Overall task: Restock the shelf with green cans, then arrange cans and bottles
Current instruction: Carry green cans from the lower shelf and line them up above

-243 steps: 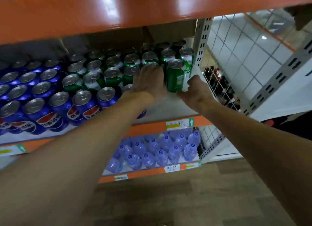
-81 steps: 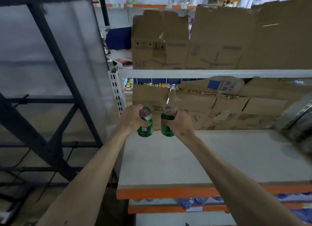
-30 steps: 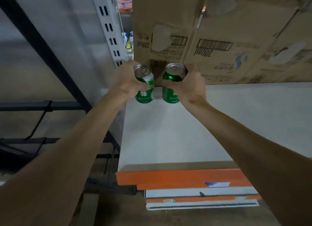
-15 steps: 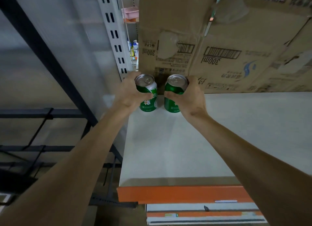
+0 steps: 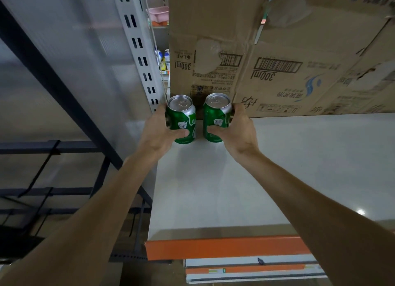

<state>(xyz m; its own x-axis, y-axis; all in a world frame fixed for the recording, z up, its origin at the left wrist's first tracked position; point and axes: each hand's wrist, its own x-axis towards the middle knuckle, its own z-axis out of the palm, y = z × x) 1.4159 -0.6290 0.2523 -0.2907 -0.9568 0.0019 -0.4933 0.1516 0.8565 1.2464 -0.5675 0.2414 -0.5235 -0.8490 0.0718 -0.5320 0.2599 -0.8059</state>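
Observation:
Two green cans stand upright side by side at the back left corner of a white shelf board, close to the cardboard boxes behind them. My left hand is wrapped around the left green can, thumb across its front. My right hand grips the right green can the same way. A narrow gap separates the two cans. Both can bottoms appear to rest on the board.
Large cardboard boxes fill the back of the shelf. A white slotted upright stands just left of the cans. The shelf has an orange front edge, lower shelves below it, and a dark metal frame to the left.
Both hands carried the cans from the other shelf, then pushed them further back and down onto the board's back left corner, against the boxes.

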